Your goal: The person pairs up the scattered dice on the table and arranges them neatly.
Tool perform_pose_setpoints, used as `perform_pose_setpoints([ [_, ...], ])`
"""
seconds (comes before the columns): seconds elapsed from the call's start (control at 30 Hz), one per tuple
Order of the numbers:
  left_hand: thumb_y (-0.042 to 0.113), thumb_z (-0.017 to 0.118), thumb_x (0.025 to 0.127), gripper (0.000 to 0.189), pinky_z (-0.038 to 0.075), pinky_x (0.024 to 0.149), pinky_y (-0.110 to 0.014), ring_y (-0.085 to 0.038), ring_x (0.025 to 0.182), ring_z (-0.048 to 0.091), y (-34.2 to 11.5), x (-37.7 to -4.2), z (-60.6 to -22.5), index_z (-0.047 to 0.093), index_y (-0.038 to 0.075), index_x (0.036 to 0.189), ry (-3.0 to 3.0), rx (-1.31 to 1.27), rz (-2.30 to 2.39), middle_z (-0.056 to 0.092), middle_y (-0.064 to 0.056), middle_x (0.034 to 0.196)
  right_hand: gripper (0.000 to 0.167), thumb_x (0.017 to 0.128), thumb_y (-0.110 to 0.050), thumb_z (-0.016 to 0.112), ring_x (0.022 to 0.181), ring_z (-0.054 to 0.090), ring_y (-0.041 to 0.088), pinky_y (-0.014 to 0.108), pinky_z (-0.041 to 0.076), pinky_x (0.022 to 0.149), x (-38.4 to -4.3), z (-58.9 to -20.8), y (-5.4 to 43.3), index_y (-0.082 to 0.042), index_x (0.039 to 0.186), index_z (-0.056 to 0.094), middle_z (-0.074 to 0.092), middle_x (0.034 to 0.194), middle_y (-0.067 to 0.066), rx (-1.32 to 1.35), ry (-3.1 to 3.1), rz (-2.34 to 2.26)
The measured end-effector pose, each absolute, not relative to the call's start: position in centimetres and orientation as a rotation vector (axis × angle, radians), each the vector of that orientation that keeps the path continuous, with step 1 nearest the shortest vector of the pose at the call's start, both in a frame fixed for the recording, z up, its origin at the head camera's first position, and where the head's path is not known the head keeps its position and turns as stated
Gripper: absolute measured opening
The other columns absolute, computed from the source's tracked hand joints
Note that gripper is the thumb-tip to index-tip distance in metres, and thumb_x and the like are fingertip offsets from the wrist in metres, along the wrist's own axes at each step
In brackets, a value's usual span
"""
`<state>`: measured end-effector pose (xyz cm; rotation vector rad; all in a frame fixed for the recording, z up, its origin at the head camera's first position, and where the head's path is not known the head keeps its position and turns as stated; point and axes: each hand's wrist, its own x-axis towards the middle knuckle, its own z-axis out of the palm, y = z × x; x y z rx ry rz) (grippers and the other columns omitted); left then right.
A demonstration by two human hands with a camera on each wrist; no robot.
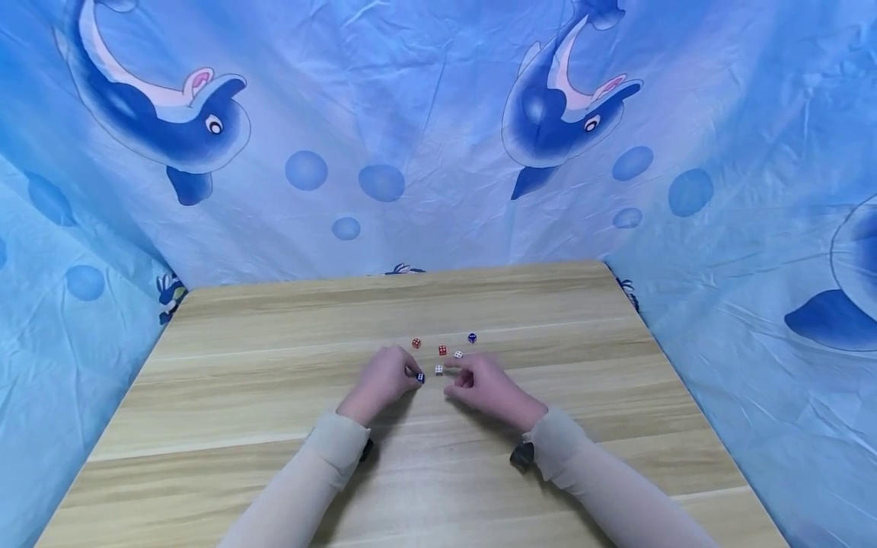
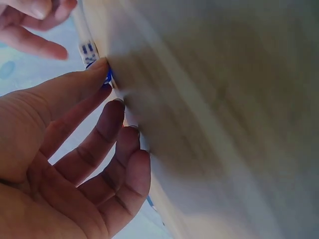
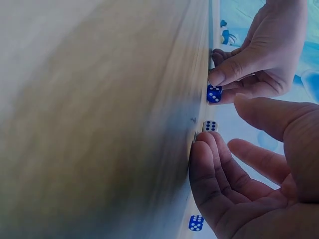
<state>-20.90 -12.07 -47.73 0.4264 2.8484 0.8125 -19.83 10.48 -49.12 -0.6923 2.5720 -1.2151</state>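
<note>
My left hand (image 1: 385, 380) pinches a blue die (image 1: 421, 377) with white pips between thumb and fingertips, low over the wooden table (image 1: 274, 396). In the left wrist view, the thumb covers much of that blue die (image 2: 107, 77). A white die (image 1: 439, 370) sits between the two hands. Close to its right is my right hand (image 1: 488, 387), thumb and index finger apart with nothing between them. The right wrist view shows this white die (image 3: 210, 126) just beyond the right fingertips. Just past the right index finger lies a second white die (image 1: 458, 355).
Farther back on the table are a red die (image 1: 442, 350), an orange-red die (image 1: 416, 343) to its left and another blue die (image 1: 472, 338) to its right. A blue dolphin-print cloth (image 1: 438, 152) hangs behind the table and along both sides.
</note>
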Motion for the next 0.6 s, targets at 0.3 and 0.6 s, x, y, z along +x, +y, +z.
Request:
perform_pose_setpoints([
  [0.3, 0.011, 0.089, 0.074, 0.013, 0.053, 0.071, -0.033, -0.012, 0.074, 0.063, -10.3, -18.8, -47.9, 0.079, 0.014, 0.082, 2.847, 0.541, 0.799, 0.071, 0.006, 0.079, 0.050, 0.085, -0.011, 0.083, 0.067, 0.059, 0.008, 0.026, 0.053, 0.063, -19.4, -49.5, 9.8, -0.004, 0.131, 0.066, 0.061, 0.075, -0.007, -0.766, 2.580, -1.103],
  [0.6, 0.013, 0.090, 0.075, 0.012, 0.054, 0.065, -0.030, -0.011, 0.070, 0.064, -9.2, -17.9, -48.3, 0.079, 0.014, 0.078, 2.845, 0.533, 0.790, 0.071, 0.007, 0.075, 0.029, 0.083, -0.005, 0.082, 0.064, 0.057, 0.006, 0.025, 0.051, 0.060, -18.8, -49.6, 9.1, -0.005, 0.112, 0.076, 0.062, 0.073, -0.011, -0.819, 2.591, -1.032],
])
